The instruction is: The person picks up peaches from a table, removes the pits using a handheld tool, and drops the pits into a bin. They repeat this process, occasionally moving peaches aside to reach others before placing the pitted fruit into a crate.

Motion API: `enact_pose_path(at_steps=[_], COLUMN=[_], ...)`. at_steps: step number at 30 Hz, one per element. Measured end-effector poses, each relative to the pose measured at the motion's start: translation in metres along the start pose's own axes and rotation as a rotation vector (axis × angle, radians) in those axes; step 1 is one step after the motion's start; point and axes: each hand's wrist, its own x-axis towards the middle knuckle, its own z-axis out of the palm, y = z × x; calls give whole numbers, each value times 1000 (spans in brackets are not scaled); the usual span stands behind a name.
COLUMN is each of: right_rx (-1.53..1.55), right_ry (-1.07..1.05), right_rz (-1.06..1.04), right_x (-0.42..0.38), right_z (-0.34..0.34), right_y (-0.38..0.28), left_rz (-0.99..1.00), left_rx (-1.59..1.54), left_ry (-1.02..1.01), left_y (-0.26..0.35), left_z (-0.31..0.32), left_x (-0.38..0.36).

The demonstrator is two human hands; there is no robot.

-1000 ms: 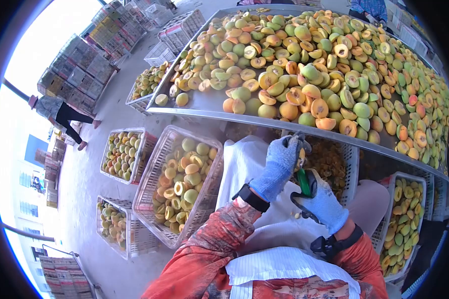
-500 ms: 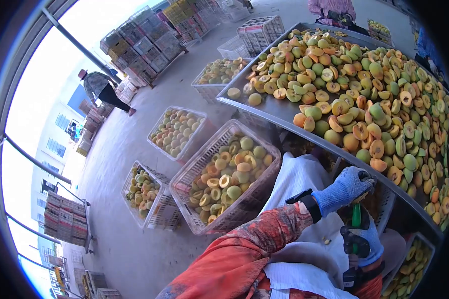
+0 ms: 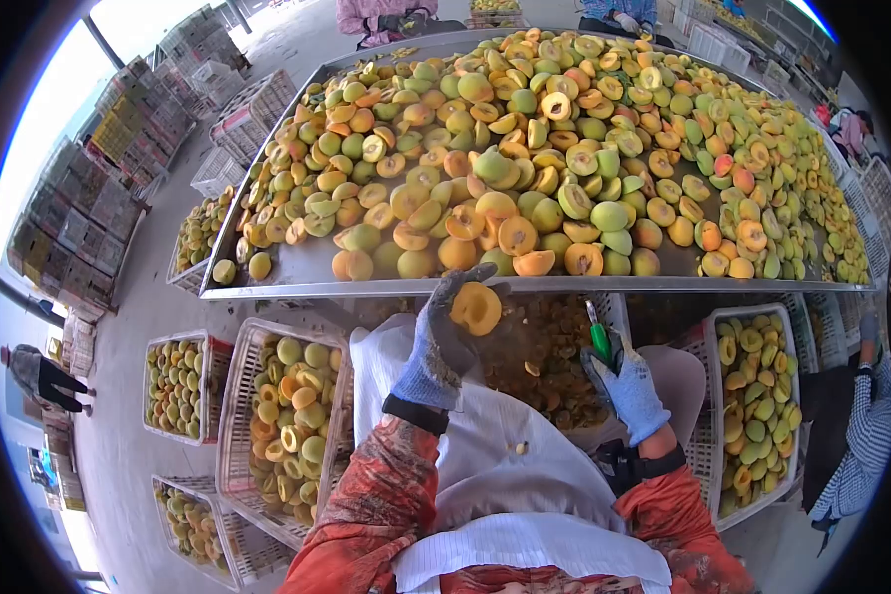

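— Holding what, and where?
— My left hand (image 3: 438,346) pinches a halved peach (image 3: 476,308) just below the surface (image 3: 297,272) edge; my right hand (image 3: 626,388) grips a green-handled tool (image 3: 598,337) beside.

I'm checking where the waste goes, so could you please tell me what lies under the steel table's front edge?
Under the steel table, a crate of brownish pits shows between the gloved hands; its lower part is hidden by the white apron.
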Motion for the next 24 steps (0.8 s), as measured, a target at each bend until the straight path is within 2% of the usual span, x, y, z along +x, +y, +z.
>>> enact_pose_path(at_steps=[1,3,5,7,9,10,12,13,14,15,17,19,20,21,22,23,24], right_rx=[-5,948,918,891,933,941,872,803,830,721,723,748,762,645,679,715,783], right_ry=[13,-126,-157,-219,-258,-293,-316,-345,-365,-371,-364,-344,-334,-310,-324,-339,-423], right_rz=[5,446,395,333,384,374,324,273,341,297,245,193,129,74,106,139,292], right_x=[-1,-8,-10,-9,-12,-11,-10,-9,-10,-8,-6,-4,-3,-3,-2,-2,-2], right_z=[-5,-5,2,7,9,10,16,16,11,12,22,41,45,45,43,39,32], right_y=[-12,-28,-38,-49,-56,-55,-46,-40,-50,-48,-40,-29,-24,-26,-31,-36,-40], left_rz=[15,-1,2,40,254,248,502,467,466,377,319,645,589,510,503,426,306], left_rx=[-41,-60,-144,-85,294,257,546,660,1092,1523,2084,1712,1421,1316,1239,1173,1189], left_ry=[-17,-4,10,31,105,134,494,750,929,1030,1207,883,753,667,556,549,487], left_y=[2,1,4,17,40,65,98,116,144,152,156,150,140,123,111,94,81], left_z=[-3,-11,-12,-23,-65,-58,-92,-109,-204,-214,-201,-184,-166,-107,-105,-82,-54], left_x=[0,-2,-9,-22,-43,-69,-113,-136,-157,-183,-204,-172,-146,-116,-84,-49,-21])
